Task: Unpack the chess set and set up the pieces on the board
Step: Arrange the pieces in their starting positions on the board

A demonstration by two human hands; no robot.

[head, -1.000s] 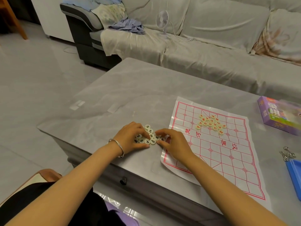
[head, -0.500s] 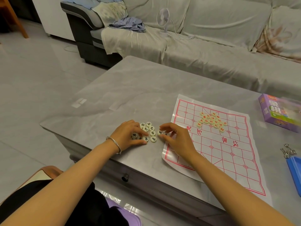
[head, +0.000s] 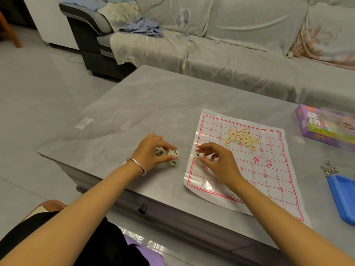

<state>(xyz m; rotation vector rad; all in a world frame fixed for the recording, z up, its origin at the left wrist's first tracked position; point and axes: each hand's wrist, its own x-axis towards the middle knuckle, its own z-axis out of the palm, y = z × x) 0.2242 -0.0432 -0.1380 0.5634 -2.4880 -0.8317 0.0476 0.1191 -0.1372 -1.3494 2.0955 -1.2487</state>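
A white sheet board (head: pixel 269 181) with red grid lines lies on the grey table (head: pixel 146 104). A cluster of cream round pieces with red characters (head: pixel 242 138) sits on the board's far part. Off the board's left edge lies a small heap of black-lettered pieces (head: pixel 173 154); my left hand (head: pixel 152 150), with a silver bangle, has its fingers curled over that heap. My right hand (head: pixel 217 160) pinches a black-lettered piece (head: pixel 197 155) at the board's near left edge; other pieces may be under its fingers.
A purple game box (head: pixel 324 126) stands at the table's far right. A blue tray (head: pixel 343 198) and a bunch of metal clips (head: pixel 329 169) lie at the right edge. A sofa with a small white fan (head: pixel 184 22) runs behind the table.
My hands have drawn apart. The right hand moved right onto the board's edge with a black-lettered piece, and the left hand stays over the heap, which looks smaller and tighter.
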